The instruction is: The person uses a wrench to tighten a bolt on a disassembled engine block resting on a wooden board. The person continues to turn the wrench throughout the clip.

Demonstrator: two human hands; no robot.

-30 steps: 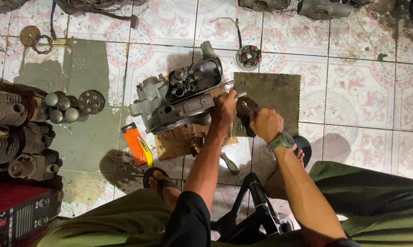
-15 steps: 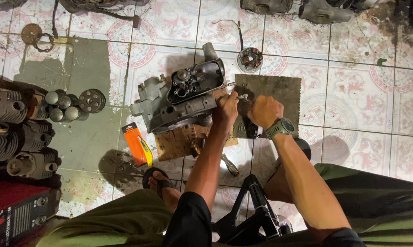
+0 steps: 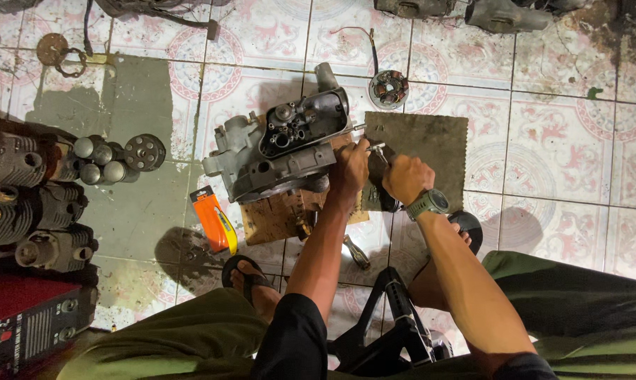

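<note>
Tiled floor (image 3: 557, 141), pale squares with pink flower patterns, stained and wet-looking at upper left of the frame. No desk; all work sits on the floor.

Centre of frame: one grey engine case (image 3: 283, 151), open side up, holes and cavities showing inside, resting on a wooden block (image 3: 276, 214). Just right of it, one dark square mat (image 3: 430, 141) spread flat on the tiles.

Left hand (image 3: 350, 169) presses against the right end of the engine case, fingers curled closed around a thin metal tool (image 3: 371, 148) there. Right hand (image 3: 406, 179), with a grey wristwatch (image 3: 427, 204), is clenched around a dark handle just beside the left hand, over the mat's lower left corner.

Counted around: one orange utility knife (image 3: 216, 222) lower left of the block; one round wound coil part (image 3: 388, 88) above the mat; three finned engine cylinders (image 3: 36, 211) stacked at left edge; one red box (image 3: 29, 317) at lower left corner; one sandalled foot (image 3: 251, 281) below the block.
</note>
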